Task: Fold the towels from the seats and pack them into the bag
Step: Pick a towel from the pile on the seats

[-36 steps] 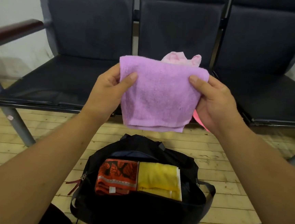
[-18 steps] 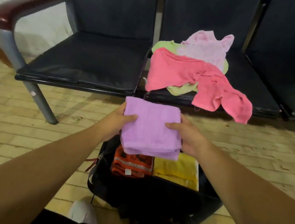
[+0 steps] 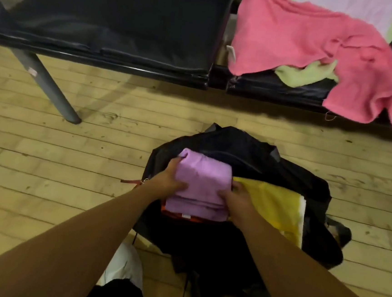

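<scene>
A folded purple towel (image 3: pixel 202 184) lies in the open black bag (image 3: pixel 249 150) on the floor, on top of an orange patterned towel (image 3: pixel 179 215) whose edge peeks out below. My left hand (image 3: pixel 167 179) grips the purple towel's left side. My right hand (image 3: pixel 237 200) grips its right side, next to a folded yellow towel (image 3: pixel 277 205) in the bag. On the middle seat (image 3: pixel 278 89) lie a loose pink towel (image 3: pixel 317 47), a light green towel (image 3: pixel 303 73) under it, and a pale pink towel (image 3: pixel 349 7) behind.
The left seat (image 3: pixel 111 22) is bare black padding, with a grey metal leg (image 3: pixel 51 88) down to the wooden plank floor (image 3: pixel 59 160). A white shoe (image 3: pixel 125 267) shows at the bottom, near the bag's strap.
Both hands lowered the folded purple towel from in front of the seats down into the bag, onto the orange towel. My view tilted down toward the floor.
</scene>
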Motion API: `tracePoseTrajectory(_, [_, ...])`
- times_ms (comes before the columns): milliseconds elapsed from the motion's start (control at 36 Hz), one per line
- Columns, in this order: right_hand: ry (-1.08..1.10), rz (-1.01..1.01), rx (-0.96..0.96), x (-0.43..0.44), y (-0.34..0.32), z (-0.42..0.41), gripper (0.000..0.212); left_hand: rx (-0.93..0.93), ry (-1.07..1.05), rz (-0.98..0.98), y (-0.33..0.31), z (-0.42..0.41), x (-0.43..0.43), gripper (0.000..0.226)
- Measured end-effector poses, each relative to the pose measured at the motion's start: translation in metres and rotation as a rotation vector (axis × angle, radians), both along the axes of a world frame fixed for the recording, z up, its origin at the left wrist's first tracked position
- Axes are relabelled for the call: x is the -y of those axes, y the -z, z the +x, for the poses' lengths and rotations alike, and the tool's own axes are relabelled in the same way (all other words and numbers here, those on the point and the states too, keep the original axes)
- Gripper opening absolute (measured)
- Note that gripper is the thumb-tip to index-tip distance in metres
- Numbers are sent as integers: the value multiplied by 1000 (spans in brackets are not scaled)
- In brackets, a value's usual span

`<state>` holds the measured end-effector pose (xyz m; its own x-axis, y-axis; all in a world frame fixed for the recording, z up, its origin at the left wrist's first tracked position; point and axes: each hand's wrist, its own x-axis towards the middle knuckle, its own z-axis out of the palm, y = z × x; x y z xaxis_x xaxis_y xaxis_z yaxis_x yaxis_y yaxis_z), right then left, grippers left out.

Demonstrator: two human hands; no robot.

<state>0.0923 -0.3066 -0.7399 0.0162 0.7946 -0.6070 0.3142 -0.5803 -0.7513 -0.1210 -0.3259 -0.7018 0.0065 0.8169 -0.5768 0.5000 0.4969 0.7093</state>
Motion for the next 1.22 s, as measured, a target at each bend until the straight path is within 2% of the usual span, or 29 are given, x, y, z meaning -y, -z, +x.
tracePoseTrajectory(83, [-24, 10, 62, 6, -1, -6, 37, -84, -68, 2, 8, -2, 3, 78])
tracePoseTrajectory(139, [-37, 7, 87, 5, -5, -7, 51, -157, -64, 23, 10, -3, 4, 73])
tracePoseTrajectory(194, [-101, 4, 114, 5, -6, -5, 57, -197, -65, 22, 9, -4, 8, 74])
tracePoseTrajectory(222, [-128, -1, 134, 6, -10, -4, 52, -206, -62, 8, 7, -4, 11, 77])
tracePoseTrajectory(278, [-158, -16, 178, 10, -13, -3, 35, -264, -3, -56, 1, -4, 17, 80])
tracePoseTrajectory(333, [-187, -17, 217, 18, -18, -5, 26, -328, 135, -127, -4, -3, 24, 68])
tracePoseTrajectory(389, [-220, 7, 231, 28, -21, -7, 28, -352, 254, -165, -8, -1, 32, 55])
tracePoseTrajectory(444, [-265, 33, 233, 38, -25, -8, 34, -391, 308, -201, -10, 0, 38, 52])
tracePoseTrajectory(528, [-345, 52, 301, 50, -28, -7, 31, -451, 345, -219, -15, 5, 45, 51])
tracePoseTrajectory(639, [-434, 67, 414, 59, -22, -2, 37, -460, 386, -224, -28, 16, 54, 56])
tracePoseTrajectory(722, [-557, 36, 500, 60, -17, 5, 45, -412, 432, -239, -34, 20, 59, 49])
tracePoseTrajectory(806, [-661, 37, 477, 59, -22, 11, 72, -346, 471, -245, -39, 21, 61, 50])
tracePoseTrajectory(861, [-747, 49, 439, 56, -27, 16, 86, -342, 511, -249, -43, 22, 62, 61])
tracePoseTrajectory(889, [-818, 36, 454, 54, -31, 19, 85, -380, 521, -268, -44, 22, 63, 69])
tracePoseTrajectory(944, [-941, -53, 504, 53, -42, 23, 62, -479, 559, -272, -44, 19, 63, 75])
tracePoseTrajectory(1000, [-989, -69, 480, 54, -47, 26, 43, -562, 669, -217, -41, 15, 63, 57])
tracePoseTrajectory(1056, [-984, -30, 405, 56, -49, 26, 38, -598, 776, -84, -42, 14, 62, 32])
tracePoseTrajectory(1083, [-985, -16, 371, 56, -52, 25, 36, -602, 785, 12, -45, 13, 61, 28])
tracePoseTrajectory(1139, [-980, 17, 324, 55, -58, 26, 33, -564, 727, 169, -52, 12, 57, 26])
tracePoseTrajectory(1194, [-947, 44, 278, 50, -66, 30, 31, -422, 688, 188, -58, 11, 54, 21])
tracePoseTrajectory(1222, [-920, 53, 260, 47, -70, 33, 30, -353, 689, 128, -60, 12, 53, 30])
